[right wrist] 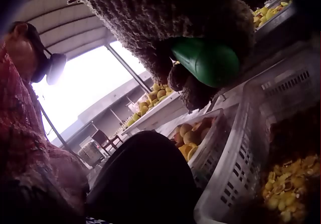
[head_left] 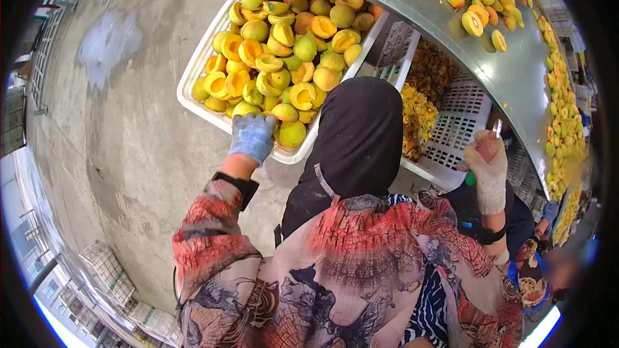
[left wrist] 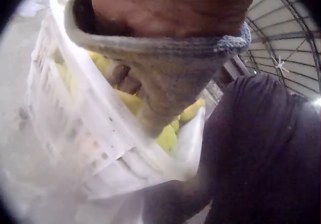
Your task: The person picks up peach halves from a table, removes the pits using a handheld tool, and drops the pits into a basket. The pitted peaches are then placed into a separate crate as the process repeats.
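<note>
Left hand [head_left: 253, 136], in a blue knit glove, rests over the near rim of the white crate [head_left: 193, 74], fingers curled down among the fruit; whether they close on one piece cannot be told, since the left wrist view shows only glove and yellow flesh below it. The crate stands just beside the person's left knee, within arm's reach, presumably so halves can be taken without leaning. Halved fruit [head_left: 284, 45] fills it: yellow-green skins, orange hollows where stones sat, smooth and rounded.

Right hand [head_left: 488, 158], in a coarse off-white glove, is raised and clamped round a green-handled knife [right wrist: 208, 61] (blade tip upward, clear of the body).

A second crate [head_left: 451, 122], slotted plastic, holds dark pits and trimmings. Above runs a curved steel tabletop [head_left: 522, 74] carrying more halves.
</note>
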